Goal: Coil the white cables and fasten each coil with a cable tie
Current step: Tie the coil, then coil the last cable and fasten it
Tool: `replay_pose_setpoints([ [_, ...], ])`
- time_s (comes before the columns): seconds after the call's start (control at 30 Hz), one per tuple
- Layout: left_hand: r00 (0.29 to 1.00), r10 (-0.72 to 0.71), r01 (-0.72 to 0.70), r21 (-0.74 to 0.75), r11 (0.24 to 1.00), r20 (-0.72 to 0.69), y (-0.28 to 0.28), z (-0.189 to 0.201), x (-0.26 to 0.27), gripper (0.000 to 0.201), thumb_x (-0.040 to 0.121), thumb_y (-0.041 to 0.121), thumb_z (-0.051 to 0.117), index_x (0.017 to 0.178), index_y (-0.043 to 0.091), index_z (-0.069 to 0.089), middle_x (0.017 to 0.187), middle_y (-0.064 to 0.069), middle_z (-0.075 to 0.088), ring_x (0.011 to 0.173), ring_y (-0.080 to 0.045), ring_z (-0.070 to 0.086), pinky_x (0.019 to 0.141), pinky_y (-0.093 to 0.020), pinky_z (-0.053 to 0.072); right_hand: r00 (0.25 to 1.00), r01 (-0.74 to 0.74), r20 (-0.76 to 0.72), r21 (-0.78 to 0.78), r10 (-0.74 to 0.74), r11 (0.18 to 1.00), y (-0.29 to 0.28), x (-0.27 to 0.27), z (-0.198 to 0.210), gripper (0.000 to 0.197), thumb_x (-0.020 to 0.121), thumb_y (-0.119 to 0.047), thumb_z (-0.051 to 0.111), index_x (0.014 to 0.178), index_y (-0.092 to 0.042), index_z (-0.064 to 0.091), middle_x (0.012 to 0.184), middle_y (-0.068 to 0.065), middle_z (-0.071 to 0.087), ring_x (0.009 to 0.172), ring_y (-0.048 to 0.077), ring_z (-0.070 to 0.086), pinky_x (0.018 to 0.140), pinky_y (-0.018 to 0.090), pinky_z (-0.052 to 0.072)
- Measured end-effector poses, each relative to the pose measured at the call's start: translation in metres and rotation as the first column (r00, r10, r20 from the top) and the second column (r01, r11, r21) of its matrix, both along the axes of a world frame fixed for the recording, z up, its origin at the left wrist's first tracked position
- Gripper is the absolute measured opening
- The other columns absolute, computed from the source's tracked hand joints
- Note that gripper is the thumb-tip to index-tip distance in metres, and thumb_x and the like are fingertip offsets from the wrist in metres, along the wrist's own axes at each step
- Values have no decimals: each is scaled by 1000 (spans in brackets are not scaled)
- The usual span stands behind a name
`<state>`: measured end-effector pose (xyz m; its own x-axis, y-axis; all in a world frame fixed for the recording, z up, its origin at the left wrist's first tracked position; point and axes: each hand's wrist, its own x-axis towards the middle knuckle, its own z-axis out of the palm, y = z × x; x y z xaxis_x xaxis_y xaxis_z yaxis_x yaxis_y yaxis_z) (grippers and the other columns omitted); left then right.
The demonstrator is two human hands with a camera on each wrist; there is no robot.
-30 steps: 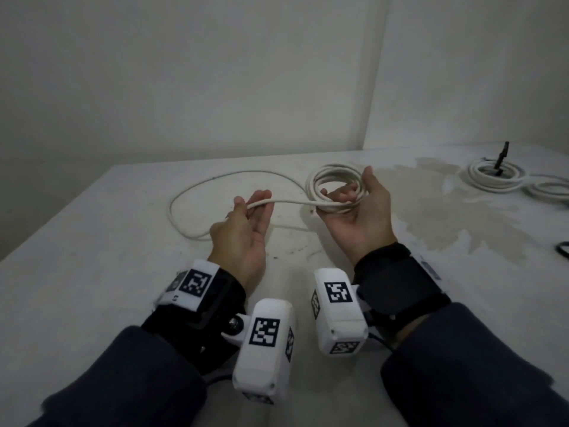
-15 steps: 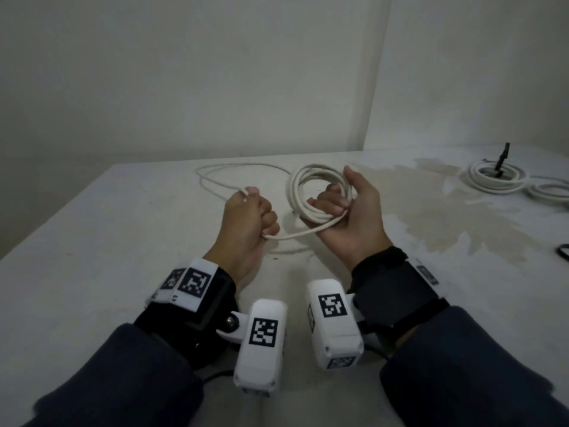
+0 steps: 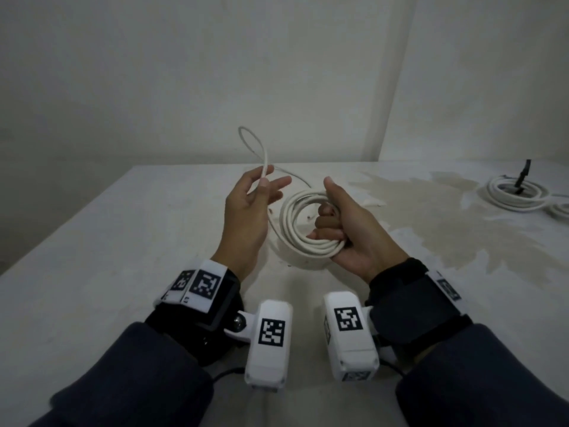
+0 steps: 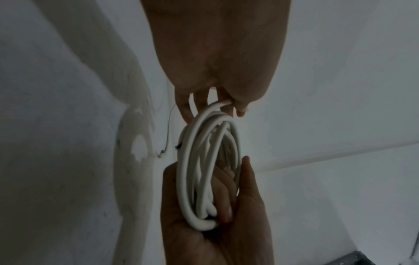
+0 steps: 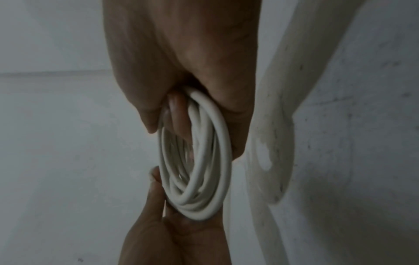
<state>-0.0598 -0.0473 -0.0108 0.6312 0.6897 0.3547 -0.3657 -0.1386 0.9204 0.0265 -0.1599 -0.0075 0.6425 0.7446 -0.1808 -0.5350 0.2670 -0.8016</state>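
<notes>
The pale, stained tabletop [image 3: 123,241] is lying bare to the left and toward the near edge, giving a hand open passage there. At mid-table, the coiled white round cable [image 3: 303,226] and its loose tail looping upward are taking up the space between the two hands. Far right, a finished white cable coil [image 3: 514,194] with an upright black tie [image 3: 523,177] is blocking that corner.
</notes>
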Motion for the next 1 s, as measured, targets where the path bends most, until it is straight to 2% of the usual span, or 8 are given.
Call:
replay_pose_setpoints([
  [0.2,974,-223,221,-57,974,-45,-7,2,-4,27,101,15,42,122,15,59,106,-9,71,90,-17,69,77,-29,58,988,-60,139,-89,72,994,0,-5,2,46,93,-44,54,62,-15,40,40,-8,26,31,6,23,55,25,29],
  [0.33,949,-291,270,-161,949,-122,-4,0,-5,27,99,9,45,114,10,66,92,-7,70,74,-13,66,60,-20,52,966,-80,233,-157,116,984,-2,-6,3,48,95,-44,53,58,-15,39,42,-6,25,31,7,23,40,20,34],
  [0.5,910,-386,332,-293,897,-150,-5,2,-5,27,93,9,45,100,2,70,68,-12,54,52,-16,47,50,-25,42,943,-71,302,-226,139,972,-3,-8,2,46,92,-47,55,64,-12,46,42,-5,29,31,8,27,39,21,36],
  [0.63,900,-363,309,-235,922,-242,-7,4,-2,27,91,8,44,101,-1,68,74,-15,53,51,-16,42,50,-26,37,941,4,331,-231,75,973,0,-7,0,43,85,-52,62,76,-10,57,58,-2,42,34,7,34,38,22,37],
  [0.7,898,-328,290,-169,942,-292,-9,5,-1,25,91,8,45,94,2,69,65,-10,54,48,-14,42,48,-25,35,946,15,318,-238,63,971,2,-7,-2,42,82,-53,66,77,-12,58,61,-2,40,35,7,34,38,21,36],
  [0.8,895,-281,263,-98,960,-345,-10,5,0,24,93,9,45,81,5,65,60,-6,54,45,-12,43,45,-22,36,975,-3,217,-239,56,971,2,-8,-5,37,84,-42,67,66,-14,52,54,-3,33,34,8,26,37,18,29],
  [0.9,900,-236,239,-39,970,-367,-11,3,1,28,96,15,42,88,7,68,67,-5,60,46,-10,47,44,-20,38,983,-19,172,-222,58,975,1,-9,-4,35,90,-31,58,61,-14,50,43,-3,34,29,7,23,35,15,26],
  [1.0,896,-206,244,48,969,-393,-13,1,1,34,99,19,37,90,11,68,64,-2,58,49,-12,43,45,-21,37,979,-47,187,-204,86,978,1,-9,-1,33,90,-27,52,63,-9,53,45,0,41,27,7,26,36,16,29],
])
